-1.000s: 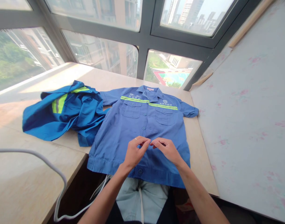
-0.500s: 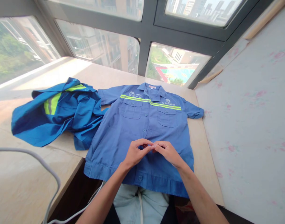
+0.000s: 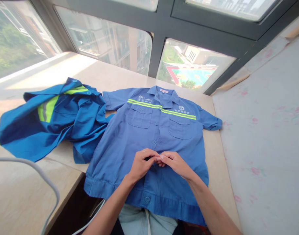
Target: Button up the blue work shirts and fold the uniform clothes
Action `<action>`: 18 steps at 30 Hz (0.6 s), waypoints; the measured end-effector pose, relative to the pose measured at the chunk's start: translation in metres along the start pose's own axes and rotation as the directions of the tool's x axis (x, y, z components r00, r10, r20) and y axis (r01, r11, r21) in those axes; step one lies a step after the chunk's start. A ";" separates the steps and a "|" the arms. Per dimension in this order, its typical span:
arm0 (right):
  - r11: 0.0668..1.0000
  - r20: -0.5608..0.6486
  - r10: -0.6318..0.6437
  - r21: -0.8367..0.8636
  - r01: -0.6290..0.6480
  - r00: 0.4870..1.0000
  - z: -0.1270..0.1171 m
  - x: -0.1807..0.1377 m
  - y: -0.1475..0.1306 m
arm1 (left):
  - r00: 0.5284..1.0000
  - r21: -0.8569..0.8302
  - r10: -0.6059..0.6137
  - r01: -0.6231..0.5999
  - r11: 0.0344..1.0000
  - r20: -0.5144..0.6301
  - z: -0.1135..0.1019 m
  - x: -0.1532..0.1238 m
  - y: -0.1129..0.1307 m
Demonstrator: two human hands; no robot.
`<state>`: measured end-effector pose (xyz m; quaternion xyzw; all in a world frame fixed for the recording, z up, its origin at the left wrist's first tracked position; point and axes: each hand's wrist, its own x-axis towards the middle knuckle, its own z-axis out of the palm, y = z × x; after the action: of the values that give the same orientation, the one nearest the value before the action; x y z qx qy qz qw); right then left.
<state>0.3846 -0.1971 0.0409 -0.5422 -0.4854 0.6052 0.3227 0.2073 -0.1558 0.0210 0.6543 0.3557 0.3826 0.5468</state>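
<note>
I see both hands closer together than a moment ago, left hand (image 3: 141,163) and right hand (image 3: 175,164) pinched fingertip to fingertip on the shirt (image 3: 129,143) placket beneath them, probably working a button I can't quite see.

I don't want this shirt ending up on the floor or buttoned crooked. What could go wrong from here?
The shirt's hem overhangs the table edge above the lap, so a tug might slide it off. Both hands, left hand and right hand, pinch the placket at one spot, so the fronts could misalign. The second garment overlaps one sleeve and may drag along.
</note>
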 end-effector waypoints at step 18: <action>0.773 -0.105 -0.359 -0.589 0.233 0.927 -0.041 0.042 -0.028 | 0.925 -0.155 -0.355 0.334 0.930 -0.137 0.005 0.013 -0.010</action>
<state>0.4117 -0.1402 0.0557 -0.5907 -0.6854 0.3133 0.2883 0.2171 -0.1448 0.0119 0.5112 0.4832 0.3549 0.6158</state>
